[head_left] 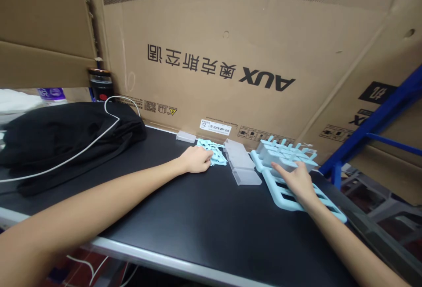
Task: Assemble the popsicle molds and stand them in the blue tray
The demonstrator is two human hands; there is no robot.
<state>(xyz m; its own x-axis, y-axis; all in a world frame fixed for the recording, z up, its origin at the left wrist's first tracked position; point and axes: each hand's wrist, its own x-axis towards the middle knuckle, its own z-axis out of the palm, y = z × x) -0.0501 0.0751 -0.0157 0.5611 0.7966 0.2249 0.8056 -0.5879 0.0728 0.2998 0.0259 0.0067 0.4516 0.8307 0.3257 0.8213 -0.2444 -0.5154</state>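
On the left, a heap of light blue plastic pieces (214,151), thin and stick-like, lies on the black tabletop. My left hand (197,159) reaches into its near side with fingers curled; what they pinch is hidden. To the right stands an ice pop mould (280,155), with pale translucent cups and several light blue handles sticking up, at the far end of a light blue slatted rack (286,201). My right hand (298,181) grips the mould's near side, thumb to the left and index finger on top; its other fingers are mostly hidden.
Between my hands lies a translucent plastic case (240,161), with a smaller translucent piece (186,136) further left. A large cardboard box (204,27) walls off the back. Black cloth (72,142) with a white cable (89,146) covers the left. A blue metal frame (372,124) slants at right.
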